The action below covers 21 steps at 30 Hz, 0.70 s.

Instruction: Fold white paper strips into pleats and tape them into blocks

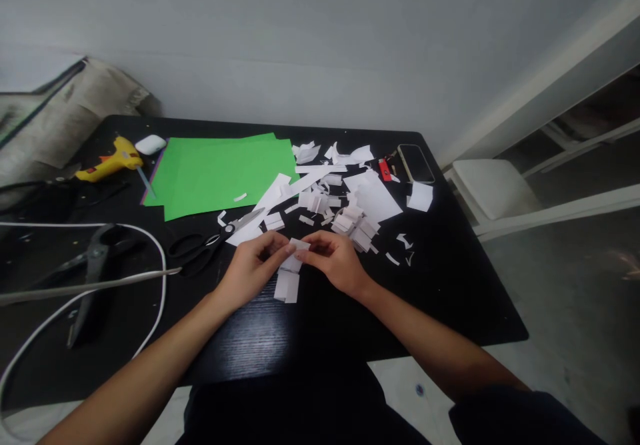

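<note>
Folded white paper (287, 286)
Its far end is pinched by left hand (256, 263) and right hand (338, 260), likely for steadiness.

So the table (450, 298) here is black with a fine wood-like grain, and the front edge throws back a proper glossy sheen. Green sheets (225, 172) look like smooth, matt paper or card. The folded strip (287, 286) is plain white paper, no shine. Glue gun (115, 160) is yellow plastic, scissors (229, 229) have metal blades and black plastic-looking handles, phone (416, 164) has a smooth glassy face. Wall (320, 65)? Flat matt. Sleeve (520, 418)'s dark cloth.
</note>
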Motion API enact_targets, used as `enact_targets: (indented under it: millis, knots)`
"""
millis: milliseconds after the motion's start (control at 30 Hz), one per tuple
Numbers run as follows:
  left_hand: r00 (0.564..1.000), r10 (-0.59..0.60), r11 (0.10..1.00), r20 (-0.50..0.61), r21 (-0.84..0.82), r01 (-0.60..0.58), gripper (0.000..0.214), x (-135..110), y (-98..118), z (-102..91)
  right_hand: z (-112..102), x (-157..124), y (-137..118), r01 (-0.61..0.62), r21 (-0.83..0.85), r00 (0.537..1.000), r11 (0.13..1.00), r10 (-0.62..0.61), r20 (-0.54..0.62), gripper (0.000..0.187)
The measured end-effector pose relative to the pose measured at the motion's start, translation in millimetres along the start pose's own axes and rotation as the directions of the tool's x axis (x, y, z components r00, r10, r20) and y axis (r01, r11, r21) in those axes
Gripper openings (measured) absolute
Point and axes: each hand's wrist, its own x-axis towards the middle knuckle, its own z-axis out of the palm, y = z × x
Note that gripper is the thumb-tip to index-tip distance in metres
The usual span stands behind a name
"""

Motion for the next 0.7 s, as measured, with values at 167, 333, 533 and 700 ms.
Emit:
enact_targets:
  millis: [167, 333, 533, 700]
  knots:
    - [1.000, -0.019, 1.000, -0.010, -0.010, 0.019, 0.028, 0.3, 2.7, 0.4, 0.7, 0.8, 1.0, -0.061, 0.082, 0.998, 0.995, 0.059, 0.028, 0.029]
    - [0.998, -0.066, 0.990, 0.014, -0.125, 0.067, 0.025, 0.4, 3.7, 2.1, 1.0, 1.8, 1.1, -0.046, 0.123, 0.997, 0.991, 0.053, -0.054, 0.028]
    - [0.995, -0.090, 0.945, 0.048, -0.312, 0.101, 0.022, 1.7, 5.1, -1.1, -0.3, 3.7, 1.3, -0.019, 0.214, 0.991, 0.977, 0.046, -0.123, 0.038]
    - [0.999, -0.034, 0.931, 0.043, -0.362, 0.047, 0.020, 1.7, 7.1, -1.8, -0.6, 3.2, 1.4, -0.032, 0.270, 0.994, 0.962, 0.060, -0.094, 0.049]
